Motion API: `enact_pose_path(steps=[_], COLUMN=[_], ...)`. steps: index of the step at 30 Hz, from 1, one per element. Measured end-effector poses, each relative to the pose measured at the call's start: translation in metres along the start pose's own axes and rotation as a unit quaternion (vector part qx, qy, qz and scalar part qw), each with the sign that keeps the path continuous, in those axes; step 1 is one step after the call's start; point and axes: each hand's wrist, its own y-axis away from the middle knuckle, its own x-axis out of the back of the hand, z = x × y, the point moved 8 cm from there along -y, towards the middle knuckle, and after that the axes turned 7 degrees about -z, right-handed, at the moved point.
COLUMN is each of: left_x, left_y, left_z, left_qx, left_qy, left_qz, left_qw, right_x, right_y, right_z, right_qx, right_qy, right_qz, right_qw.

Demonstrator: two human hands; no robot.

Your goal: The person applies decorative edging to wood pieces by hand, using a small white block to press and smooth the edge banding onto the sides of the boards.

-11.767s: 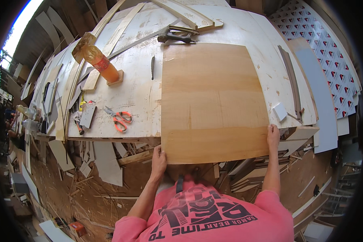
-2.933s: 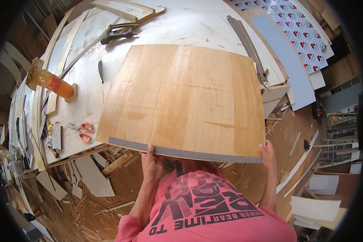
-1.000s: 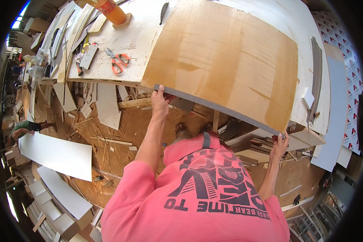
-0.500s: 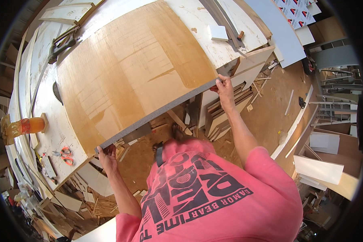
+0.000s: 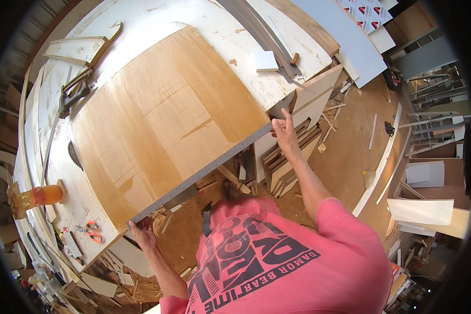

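Observation:
A large tan wooden board lies on the white worktable, its surface streaked with a shiny amber coating. A speckled grey strip runs along its near edge. At the near left corner, my left hand pinches this strip, thumb on the corner and some fingers hidden beneath. My right hand is at the right corner, its index finger raised and its fingers apart, with the thumb side close against the edge. Whether it still touches the board is hard to make out.
Left on the worktable are orange-handled scissors, an amber bottle, a round saw blade and a clamp. A white block sits at the right. Leaning panels and wood scraps are below.
My right hand has loosened at the corner, its index finger now lifted. The left hand stays at its corner. The view has shifted, and the board stays put on the table.

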Motion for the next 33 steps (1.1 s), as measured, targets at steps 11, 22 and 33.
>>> enact_pose_path(steps=[11, 22, 33], left_x=[0.0, 0.003, 0.131], left_y=[0.055, 0.078, 0.123], left_z=[-0.011, -0.037, -0.274], left_qx=[0.049, 0.073, 0.266], left_qy=[-0.016, -0.177, -0.363], left_qz=[0.01, 0.019, 0.038], left_qw=[0.999, 0.981, 0.892], right_x=[0.071, 0.114, 0.003], right_y=[-0.187, -0.176, 0.051], right_z=[-0.057, -0.084, -0.136], right_qx=[0.08, 0.193, 0.145], right_qy=[0.562, 0.382, -0.127], right_qz=[0.093, 0.104, -0.183], right_qw=[0.818, 0.898, 0.964])
